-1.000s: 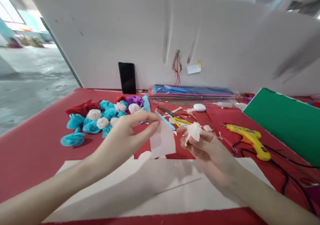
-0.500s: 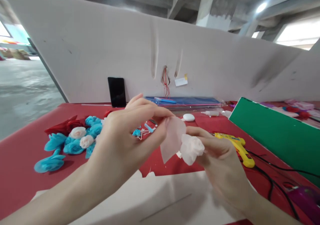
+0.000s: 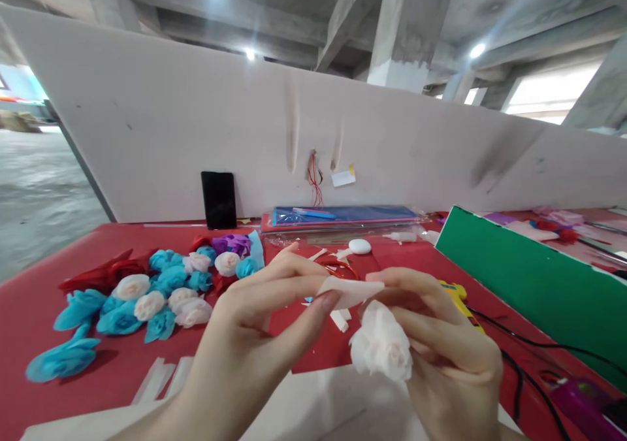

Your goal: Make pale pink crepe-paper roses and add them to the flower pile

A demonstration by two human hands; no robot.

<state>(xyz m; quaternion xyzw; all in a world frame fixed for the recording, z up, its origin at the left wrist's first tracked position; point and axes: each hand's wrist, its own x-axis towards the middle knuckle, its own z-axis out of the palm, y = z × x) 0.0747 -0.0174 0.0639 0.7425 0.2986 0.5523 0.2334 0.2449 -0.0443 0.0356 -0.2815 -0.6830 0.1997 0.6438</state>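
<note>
Between the thumb and index finger of my left hand (image 3: 267, 317) is a pale pink petal (image 3: 349, 292), seen nearly edge-on. My right hand (image 3: 448, 343) is closed around the base of a white-pink artificial rose (image 3: 382, 349), whose bloom tilts toward me. The right index fingertip touches the petal's far end or lies just behind it. Behind my right hand a yellow glue gun (image 3: 458, 297) is partly hidden. Small white strips (image 3: 339, 320) lie on the red table under the petal.
Blue, white, red and purple fabric flowers (image 3: 169, 277) are heaped at the left. A black phone (image 3: 218, 199) leans on the white partition (image 3: 196, 121). A green board (image 3: 529, 291) stands at the right, with black cables (image 3: 519, 336) before it. White sheet (image 3: 313, 405) lies nearest me.
The petal has turned from facing me broadside to nearly edge-on. My right hand and the rose have come lower and closer. The camera view has tipped upward and shifted slightly right.
</note>
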